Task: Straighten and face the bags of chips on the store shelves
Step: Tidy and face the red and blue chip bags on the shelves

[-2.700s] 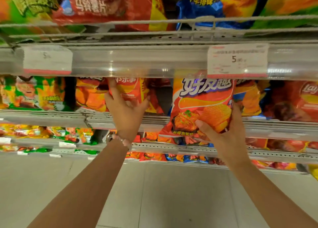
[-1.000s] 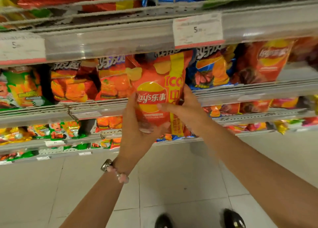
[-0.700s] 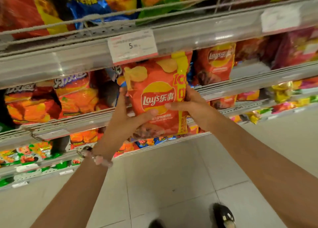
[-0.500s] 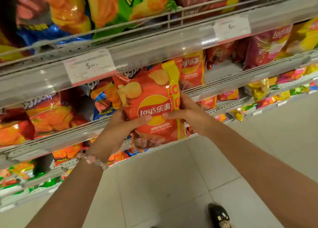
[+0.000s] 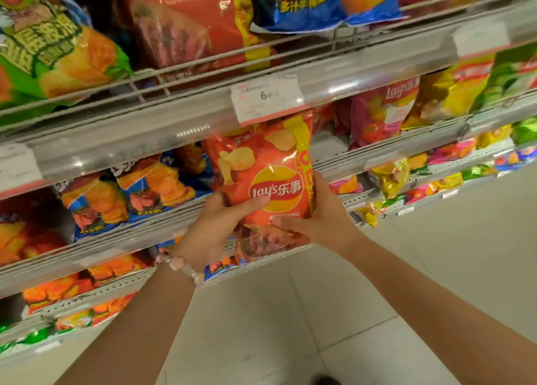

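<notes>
Held a red chip bag (image 5: 270, 178) upright before the middle shelf (image 5: 360, 152), gripped by left hand (image 5: 216, 227) and right hand (image 5: 322, 213). Could have snagged under the price tag (image 5: 266, 98) and crumpled, if pushed in high.

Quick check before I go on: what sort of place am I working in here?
Most likely a shop's snack aisle: tiered shelves packed with chip bags, a price tag on the shelf edge, and both hands holding a Lay's bag.
</notes>
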### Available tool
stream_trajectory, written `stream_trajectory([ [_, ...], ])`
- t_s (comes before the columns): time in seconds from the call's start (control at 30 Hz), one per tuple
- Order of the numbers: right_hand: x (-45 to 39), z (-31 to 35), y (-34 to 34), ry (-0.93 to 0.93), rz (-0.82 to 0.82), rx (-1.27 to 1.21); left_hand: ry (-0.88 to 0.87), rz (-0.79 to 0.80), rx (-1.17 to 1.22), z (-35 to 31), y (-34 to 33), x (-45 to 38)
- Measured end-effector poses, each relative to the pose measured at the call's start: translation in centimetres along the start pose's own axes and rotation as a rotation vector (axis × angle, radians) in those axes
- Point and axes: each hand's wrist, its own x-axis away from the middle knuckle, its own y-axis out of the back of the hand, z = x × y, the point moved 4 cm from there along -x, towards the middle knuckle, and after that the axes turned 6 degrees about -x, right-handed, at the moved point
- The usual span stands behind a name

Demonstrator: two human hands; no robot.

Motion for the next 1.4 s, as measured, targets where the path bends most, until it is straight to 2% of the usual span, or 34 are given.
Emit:
stream_trajectory([
  [0.1,-2.0,-0.2,2.7,-0.032,0.03,0.022,-0.004,-0.067,-0.044,-0.7,-2.0,-1.0],
  [0.2,-3.9,-0.1,5.2,-0.055,-0.028,-0.022,-0.106,-0.305,-0.356,-2.2,-2.3,-1.1],
  [0.27,-5.0,0.5,6.8,-0.039,-0.08,-0.033,-0.339,-0.465,-0.743,-4.2,-2.2,0.0],
  [0.33,-6.2,1.2,8.3,-0.018,-0.129,-0.027,-0.743,-0.53,-1.083,-6.3,-2.5,1.1],
  [0.4,-7.4,1.6,9.3,-0.003,-0.168,-0.018,-1.085,-0.613,-1.297,-7.5,-3.1,2.1],
  [0.47,-8.5,1.9,9.9,0.014,-0.192,0.026,-1.201,-0.77,-1.421,-8.4,-3.6,2.6],
  [0.57,-9.9,2.1,10.4,0.038,-0.207,0.021,-1.109,-0.9,-1.547,-8.9,-3.4,1.8],
  [0.7,-11.4,1.8,10.1,0.073,-0.199,0.026,-0.924,-0.888,-1.624,-9.5,-2.0,0.2],
  [0.8,-12.3,1.1,9.7,0.068,-0.175,0.055,-0.943,-0.905,-1.675,-9.3,-1.7,-0.4],
  [0.93,-13.7,0.4,9.0,0.054,-0.113,0.162,-0.947,-0.845,-1.679,-9.1,-1.4,-0.7],
  [1.1,-13.7,-1.3,7.7,-0.062,-0.078,0.263,-0.918,-0.794,-1.693,-9.2,-1.5,-0.4],
  [1.23,-13.8,-1.2,7.5,-0.114,-0.083,0.305,-0.926,-0.819,-1.711,-9.1,-1.6,-0.5],
  [1.4,-12.9,-0.4,7.6,-0.194,-0.172,0.394,-0.917,-0.805,-1.699,-9.2,-1.6,-0.4],
])
